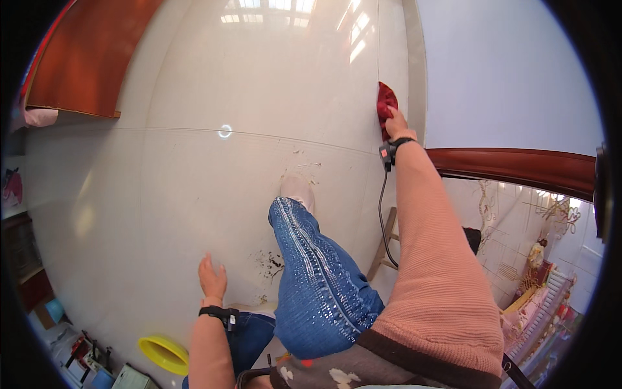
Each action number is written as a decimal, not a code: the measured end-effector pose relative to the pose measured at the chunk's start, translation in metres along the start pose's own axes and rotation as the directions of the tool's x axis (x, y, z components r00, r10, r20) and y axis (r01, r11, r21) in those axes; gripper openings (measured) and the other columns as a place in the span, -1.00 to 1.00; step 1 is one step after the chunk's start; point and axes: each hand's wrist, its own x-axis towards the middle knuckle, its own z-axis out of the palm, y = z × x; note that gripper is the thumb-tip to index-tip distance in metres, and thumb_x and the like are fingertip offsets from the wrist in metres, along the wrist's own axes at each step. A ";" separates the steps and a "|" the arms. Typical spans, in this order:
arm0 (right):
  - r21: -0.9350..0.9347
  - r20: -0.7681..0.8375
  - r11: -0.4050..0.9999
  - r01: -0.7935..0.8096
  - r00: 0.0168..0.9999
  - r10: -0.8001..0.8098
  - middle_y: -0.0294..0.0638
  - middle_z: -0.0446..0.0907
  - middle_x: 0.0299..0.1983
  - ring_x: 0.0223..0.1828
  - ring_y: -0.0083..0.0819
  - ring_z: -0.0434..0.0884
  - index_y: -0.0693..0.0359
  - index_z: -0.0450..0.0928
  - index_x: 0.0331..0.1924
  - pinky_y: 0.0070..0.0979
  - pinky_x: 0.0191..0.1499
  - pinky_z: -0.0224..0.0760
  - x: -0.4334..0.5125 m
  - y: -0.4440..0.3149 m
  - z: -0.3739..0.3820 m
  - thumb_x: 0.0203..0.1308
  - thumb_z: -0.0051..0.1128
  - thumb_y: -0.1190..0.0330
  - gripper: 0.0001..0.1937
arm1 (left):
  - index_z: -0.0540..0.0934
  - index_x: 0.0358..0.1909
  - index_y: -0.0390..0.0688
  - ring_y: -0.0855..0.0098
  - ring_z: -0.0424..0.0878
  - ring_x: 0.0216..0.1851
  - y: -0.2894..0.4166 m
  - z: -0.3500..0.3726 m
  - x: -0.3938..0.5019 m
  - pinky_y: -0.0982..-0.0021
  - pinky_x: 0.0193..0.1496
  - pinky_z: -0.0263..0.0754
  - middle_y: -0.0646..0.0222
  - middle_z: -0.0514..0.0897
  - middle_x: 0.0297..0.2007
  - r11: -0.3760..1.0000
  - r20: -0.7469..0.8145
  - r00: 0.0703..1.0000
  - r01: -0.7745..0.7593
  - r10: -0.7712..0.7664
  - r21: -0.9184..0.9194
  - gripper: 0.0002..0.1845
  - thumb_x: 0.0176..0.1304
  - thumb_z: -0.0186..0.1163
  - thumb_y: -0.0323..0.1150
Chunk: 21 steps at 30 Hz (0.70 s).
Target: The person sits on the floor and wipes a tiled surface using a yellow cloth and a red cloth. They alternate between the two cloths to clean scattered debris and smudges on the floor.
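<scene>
My right hand point(396, 123) is stretched far forward and grips a dark red cloth point(386, 104), which touches the pale tiled floor point(218, 185) along the foot of the wall. My left hand point(212, 279) hangs over the floor at the lower left, fingers apart and holding nothing. Between the hands is my bent leg in blue jeans point(311, 272) with shiny studs, ending in a pale shoe point(297, 189). Dark crumbs of dirt point(273, 265) lie beside the leg, and small light scraps point(308, 167) lie ahead of the shoe.
A yellow basin point(164, 354) stands at the lower left near assorted items. Reddish-brown wooden furniture point(92, 58) fills the upper left corner. On the right, a pale wall point(505, 73) meets a reddish wooden frame point(510, 163). A wooden ladder-like piece point(384, 243) is beside my right arm.
</scene>
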 end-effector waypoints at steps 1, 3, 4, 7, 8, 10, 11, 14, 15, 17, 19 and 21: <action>-0.058 -0.030 0.998 -0.028 0.999 0.026 0.05 0.32 0.51 0.45 0.08 0.37 -0.16 0.45 0.44 -0.22 0.52 0.22 0.003 0.020 0.005 0.26 -0.06 0.52 -0.36 | 0.29 0.54 -0.12 -0.11 0.29 0.46 0.012 0.008 0.007 0.01 0.52 0.20 -0.10 0.38 0.43 0.998 0.000 0.999 -0.045 0.045 -0.039 -0.25 0.33 0.29 -0.26; -0.062 -0.194 0.991 0.119 0.972 -0.129 0.17 0.32 0.48 0.41 0.16 0.32 -0.19 0.43 0.46 -0.17 0.54 0.16 -0.029 0.045 0.044 0.11 -0.04 0.63 -0.23 | 0.26 0.57 -0.09 -0.14 0.26 0.49 0.015 0.007 -0.011 0.00 0.53 0.18 -0.14 0.36 0.44 1.000 0.077 0.997 0.000 0.002 -0.028 -0.22 0.33 0.28 -0.25; -0.045 -0.237 0.971 0.235 0.941 -0.239 0.16 0.35 0.46 0.39 0.16 0.34 -0.17 0.45 0.44 -0.16 0.53 0.17 -0.044 0.051 0.054 0.09 -0.05 0.66 -0.23 | 0.25 0.58 -0.08 -0.14 0.24 0.51 0.016 0.006 -0.012 0.01 0.54 0.18 -0.14 0.33 0.47 0.999 0.129 0.991 0.033 -0.034 0.010 -0.21 0.33 0.27 -0.24; -0.010 -0.180 0.908 0.418 0.893 -0.413 0.15 0.44 0.40 0.34 0.15 0.40 -0.12 0.51 0.38 -0.13 0.50 0.21 -0.102 0.052 0.062 0.04 -0.05 0.72 -0.23 | 0.25 0.58 -0.09 -0.09 0.26 0.51 0.020 0.008 -0.005 0.05 0.53 0.21 -0.12 0.35 0.46 0.998 0.120 0.991 0.054 -0.052 -0.016 -0.21 0.33 0.28 -0.22; 0.002 -0.172 0.883 0.469 0.870 -0.461 0.13 0.46 0.39 0.33 0.14 0.41 -0.11 0.53 0.35 -0.13 0.49 0.22 -0.131 0.044 0.058 0.03 -0.03 0.73 -0.24 | 0.25 0.58 -0.09 -0.07 0.28 0.50 0.019 0.014 0.003 0.06 0.53 0.22 -0.10 0.36 0.46 0.997 0.114 0.993 0.014 -0.005 -0.080 -0.21 0.33 0.28 -0.22; 0.087 -0.047 0.875 0.477 0.879 -0.474 0.09 0.47 0.38 0.34 0.10 0.42 -0.12 0.58 0.32 -0.16 0.48 0.26 -0.174 0.032 0.049 0.00 -0.02 0.76 -0.24 | 0.25 0.57 -0.09 -0.04 0.31 0.49 0.025 0.017 0.011 0.09 0.52 0.24 -0.07 0.36 0.46 0.989 0.139 0.990 0.026 -0.005 -0.145 -0.21 0.34 0.28 -0.21; 0.101 0.072 0.906 0.412 0.905 -0.420 0.07 0.47 0.38 0.36 0.07 0.41 -0.14 0.59 0.30 -0.19 0.47 0.27 -0.189 0.025 0.044 -0.01 -0.03 0.78 -0.23 | 0.25 0.57 -0.09 -0.03 0.32 0.48 0.030 0.017 0.013 0.10 0.52 0.24 -0.06 0.38 0.45 0.988 0.151 0.988 0.006 0.018 -0.153 -0.21 0.34 0.28 -0.21; 0.360 -0.012 0.821 0.443 0.882 -0.471 0.09 0.64 0.20 0.29 0.04 0.56 0.15 0.70 0.11 -0.24 0.44 0.34 -0.173 0.007 0.027 0.00 -0.09 0.77 -0.41 | 0.25 0.57 -0.09 -0.01 0.36 0.46 0.045 0.005 0.014 0.12 0.50 0.28 -0.02 0.42 0.43 0.980 0.174 0.979 -0.069 0.102 -0.186 -0.23 0.35 0.27 -0.23; 0.412 -0.075 0.762 0.500 0.852 -0.519 0.09 0.68 0.16 0.27 0.04 0.59 0.20 0.72 0.07 -0.25 0.43 0.35 -0.154 0.002 0.022 0.00 -0.12 0.78 -0.43 | 0.26 0.57 -0.09 -0.01 0.38 0.45 0.045 -0.001 0.014 0.12 0.49 0.30 -0.02 0.43 0.42 0.968 0.164 0.974 -0.115 0.154 -0.225 -0.24 0.36 0.27 -0.24; 0.351 -0.282 0.745 0.567 0.823 -0.494 0.10 0.71 0.08 0.21 0.04 0.65 0.24 0.72 0.07 -0.28 0.39 0.39 -0.089 0.008 0.013 0.06 -0.21 0.75 -0.45 | 0.27 0.56 -0.09 0.01 0.41 0.43 0.054 -0.025 0.004 0.14 0.46 0.35 0.00 0.46 0.40 0.949 0.164 0.966 -0.149 0.199 -0.277 -0.26 0.38 0.27 -0.28; 0.257 -0.346 0.886 0.386 0.893 -0.289 0.17 0.72 -0.07 -0.01 0.11 0.68 0.19 0.66 0.17 -0.19 0.13 0.53 -0.016 0.019 0.000 0.19 -0.09 0.56 -0.53 | 0.31 0.54 -0.10 0.05 0.46 0.41 0.057 -0.051 -0.002 0.16 0.44 0.39 0.03 0.48 0.39 0.919 0.122 0.966 -0.174 0.229 -0.354 -0.31 0.41 0.25 -0.32; 0.121 -0.263 0.948 0.294 0.931 -0.255 0.08 0.72 -0.17 -0.15 -0.04 0.68 0.17 0.67 0.15 -0.20 -0.03 0.55 0.041 0.037 -0.022 0.22 0.02 0.45 -0.59 | 0.36 0.51 -0.13 0.11 0.49 0.40 0.057 -0.078 -0.013 0.18 0.44 0.40 0.05 0.51 0.38 0.891 0.080 0.979 -0.134 0.187 -0.434 -0.40 0.46 0.21 -0.36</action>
